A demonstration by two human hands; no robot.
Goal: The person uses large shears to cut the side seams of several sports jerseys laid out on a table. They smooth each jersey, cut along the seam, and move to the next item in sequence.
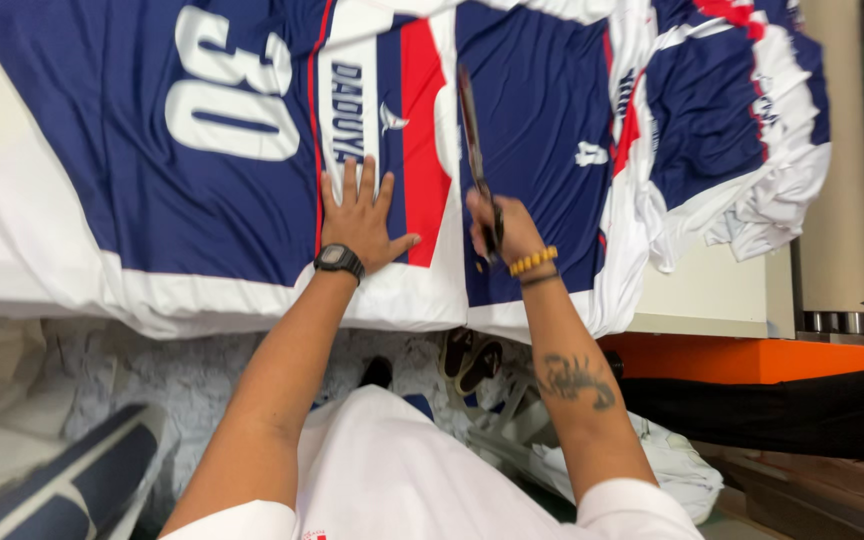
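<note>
A printed fabric sheet [182, 190] in navy, white and red lies flat across the table, with white numerals and lettering on it. My left hand [360, 215] presses flat on it, fingers spread, a dark watch on the wrist. My right hand [500, 228] grips long dark scissors [474, 150], whose blades point away from me along a cut line between two printed panels. A yellow bead bracelet circles the right wrist.
More printed fabric is bunched in folds at the far right [752, 140]. White fabric scraps [182, 380] cover the floor under the table edge, with sandals [472, 365] among them. An orange ledge [752, 360] and a beige machine body [842, 200] stand on the right.
</note>
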